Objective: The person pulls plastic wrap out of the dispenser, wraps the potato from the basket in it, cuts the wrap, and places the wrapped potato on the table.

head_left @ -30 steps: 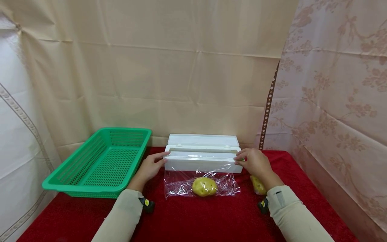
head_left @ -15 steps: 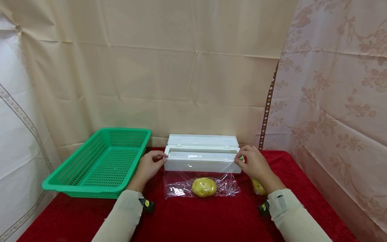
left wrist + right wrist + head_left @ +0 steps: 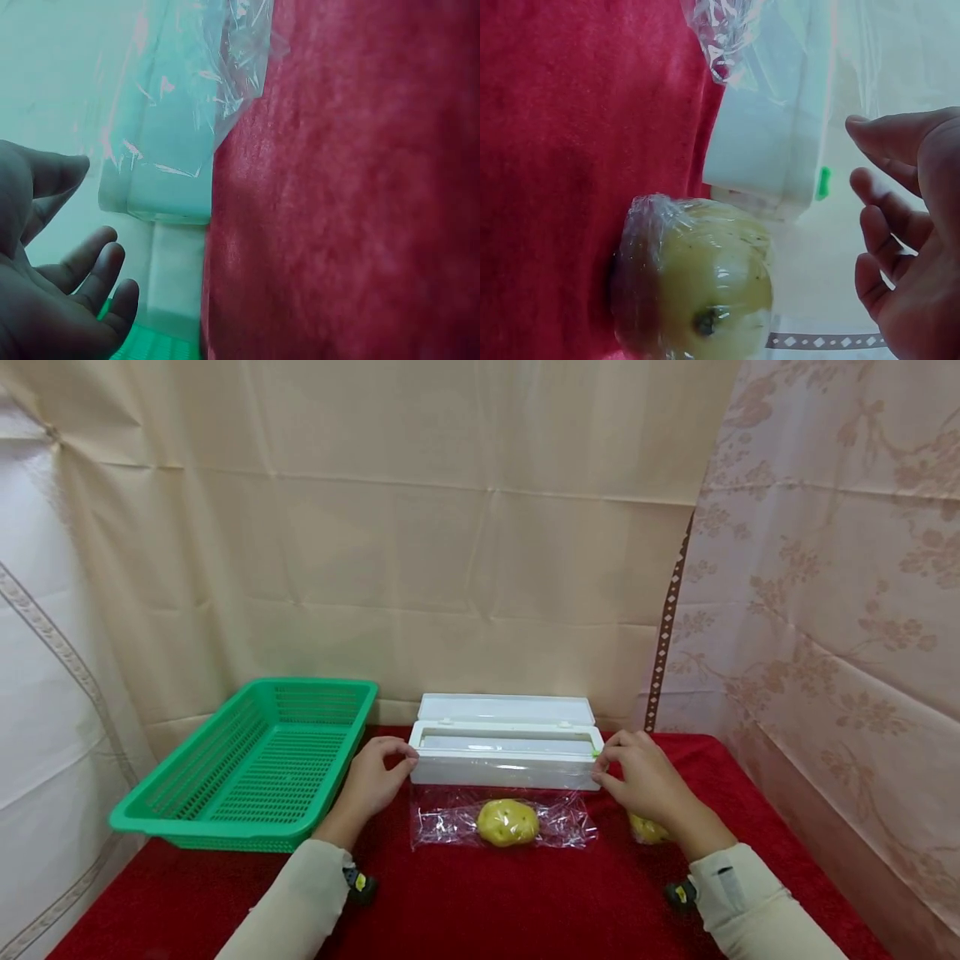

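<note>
A white cling film dispenser [image 3: 504, 770] stands on the red cloth with its lid tipped back. Clear cling film [image 3: 450, 827] runs from its front onto the cloth, and a yellow potato [image 3: 507, 822] sits on the film. My left hand [image 3: 375, 777] pinches the film between thumb and forefinger at the dispenser's left end; its other fingers are spread loosely in the left wrist view. At the right end, my right hand [image 3: 641, 777] pinches the film likewise, close by a small green slider [image 3: 823, 184]. A film-wrapped potato [image 3: 705, 285] lies below the right hand, partly hidden in the head view.
To the left is a green plastic basket [image 3: 225, 828] with slotted sides. Red cloth [image 3: 510, 902] covers the table. A beige curtain [image 3: 390, 543] hangs behind, and a flowered curtain [image 3: 840, 610] closes off the right side.
The right hand first moved slightly up and left, then down and right, baring the green slider. Film held up between the hands has come down nearer the dispenser's front. The potato stays put.
</note>
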The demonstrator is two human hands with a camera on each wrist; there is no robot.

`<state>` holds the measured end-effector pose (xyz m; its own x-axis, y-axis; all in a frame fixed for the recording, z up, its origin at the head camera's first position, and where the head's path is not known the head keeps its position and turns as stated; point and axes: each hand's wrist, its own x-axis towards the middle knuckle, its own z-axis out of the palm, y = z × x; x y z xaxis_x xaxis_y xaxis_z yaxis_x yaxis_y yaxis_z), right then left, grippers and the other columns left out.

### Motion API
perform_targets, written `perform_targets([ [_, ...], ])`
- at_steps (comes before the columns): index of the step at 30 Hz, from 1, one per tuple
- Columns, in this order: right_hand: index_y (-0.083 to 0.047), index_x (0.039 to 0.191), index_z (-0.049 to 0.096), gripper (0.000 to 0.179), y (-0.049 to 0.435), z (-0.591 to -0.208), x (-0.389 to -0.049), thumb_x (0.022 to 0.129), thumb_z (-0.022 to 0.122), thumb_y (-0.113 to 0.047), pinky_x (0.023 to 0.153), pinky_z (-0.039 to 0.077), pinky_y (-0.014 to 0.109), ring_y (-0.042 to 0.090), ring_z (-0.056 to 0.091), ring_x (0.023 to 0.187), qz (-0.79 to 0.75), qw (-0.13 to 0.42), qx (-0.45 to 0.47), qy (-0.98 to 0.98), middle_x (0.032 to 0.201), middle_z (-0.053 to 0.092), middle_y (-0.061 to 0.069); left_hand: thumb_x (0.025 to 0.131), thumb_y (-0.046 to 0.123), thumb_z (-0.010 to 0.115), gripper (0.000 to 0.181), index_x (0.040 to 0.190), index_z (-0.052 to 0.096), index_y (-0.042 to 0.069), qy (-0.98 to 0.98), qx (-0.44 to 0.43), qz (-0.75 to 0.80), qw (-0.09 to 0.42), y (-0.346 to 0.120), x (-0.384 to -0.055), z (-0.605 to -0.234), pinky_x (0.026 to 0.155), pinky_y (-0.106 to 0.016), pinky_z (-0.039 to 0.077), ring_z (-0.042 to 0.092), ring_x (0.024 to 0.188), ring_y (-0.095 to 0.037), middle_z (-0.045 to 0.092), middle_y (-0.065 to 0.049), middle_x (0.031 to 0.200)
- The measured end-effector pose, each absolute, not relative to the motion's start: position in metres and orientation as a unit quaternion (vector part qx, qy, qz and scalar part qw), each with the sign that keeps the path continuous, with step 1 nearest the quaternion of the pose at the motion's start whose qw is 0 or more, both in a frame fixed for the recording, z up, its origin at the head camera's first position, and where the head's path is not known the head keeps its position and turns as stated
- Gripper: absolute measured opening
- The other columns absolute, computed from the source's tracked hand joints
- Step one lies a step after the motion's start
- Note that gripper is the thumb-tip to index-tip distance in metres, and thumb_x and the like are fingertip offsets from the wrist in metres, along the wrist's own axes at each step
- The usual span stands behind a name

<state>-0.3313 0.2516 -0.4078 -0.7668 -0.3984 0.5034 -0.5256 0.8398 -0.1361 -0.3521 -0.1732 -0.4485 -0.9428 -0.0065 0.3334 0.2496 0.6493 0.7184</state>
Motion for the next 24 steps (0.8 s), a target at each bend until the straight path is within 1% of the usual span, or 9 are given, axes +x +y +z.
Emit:
perform_targets([
  [3,-0.024,0.078,0.073,0.013,0.253,-0.406,-0.324,0.083,0.084,-0.019,0.086,0.047,0.045,0.023,0.055,0.096,0.135,0.209,0.241,-0.938,0.098,0.066,0.000,0.097,0.019,0.072,0.009,0.104,0.075,0.014,-0.890,-0.056,-0.428,0.145,-0.173,-0.346,-0.446,0.108,-0.055,0.045,0.056,0.125,-0.032,0.064,-0.013,0.130],
  [6,-0.026,0.079,0.073,0.013,0.254,-0.404,-0.317,0.085,0.083,-0.020,0.088,0.047,0.046,0.022,0.055,0.098,0.136,0.189,0.236,-0.944,0.100,0.066,0.000,0.097,0.019,0.072,0.010,0.105,0.074,0.013,-0.882,-0.047,-0.449,0.136,-0.172,-0.339,-0.442,0.101,-0.050,0.048,0.059,0.118,-0.030,0.065,-0.013,0.128],
  [8,-0.027,0.079,0.073,0.014,0.255,-0.403,-0.312,0.085,0.083,-0.020,0.088,0.047,0.045,0.021,0.055,0.098,0.138,0.182,0.235,-0.945,0.100,0.066,-0.001,0.097,0.018,0.071,0.011,0.106,0.074,0.012,-0.878,-0.046,-0.458,0.130,-0.172,-0.334,-0.440,0.096,-0.047,0.048,0.060,0.114,-0.030,0.065,-0.013,0.126],
  [11,-0.030,0.078,0.071,0.017,0.257,-0.401,-0.306,0.085,0.083,-0.020,0.086,0.047,0.044,0.019,0.055,0.097,0.146,0.178,0.238,-0.944,0.099,0.066,-0.003,0.098,0.018,0.071,0.011,0.106,0.073,0.012,-0.875,-0.046,-0.466,0.122,-0.173,-0.326,-0.438,0.094,-0.043,0.047,0.060,0.112,-0.028,0.066,-0.011,0.124],
  [17,-0.035,0.076,0.069,0.023,0.259,-0.398,-0.294,0.084,0.084,-0.019,0.085,0.046,0.041,0.014,0.054,0.096,0.152,0.165,0.247,-0.943,0.096,0.063,-0.011,0.097,0.015,0.071,0.008,0.105,0.073,0.013,-0.872,-0.066,-0.471,0.118,-0.175,-0.314,-0.437,0.094,-0.041,0.049,0.061,0.109,-0.026,0.067,-0.009,0.119],
  [21,-0.037,0.079,0.069,0.022,0.259,-0.399,-0.284,0.086,0.084,-0.022,0.085,0.046,0.041,0.014,0.053,0.096,0.151,0.132,0.240,-0.950,0.096,0.061,-0.014,0.097,0.014,0.071,0.008,0.104,0.074,0.016,-0.878,-0.080,-0.459,0.108,-0.179,-0.306,-0.439,0.096,-0.043,0.048,0.061,0.109,-0.024,0.067,-0.007,0.119],
  [24,-0.038,0.079,0.068,0.023,0.259,-0.402,-0.278,0.086,0.085,-0.023,0.081,0.045,0.038,0.012,0.052,0.093,0.149,0.115,0.241,-0.952,0.096,0.060,-0.016,0.098,0.015,0.070,0.007,0.102,0.074,0.019,-0.887,-0.086,-0.443,0.098,-0.183,-0.300,-0.440,0.097,-0.046,0.047,0.060,0.111,-0.022,0.066,-0.004,0.120],
])
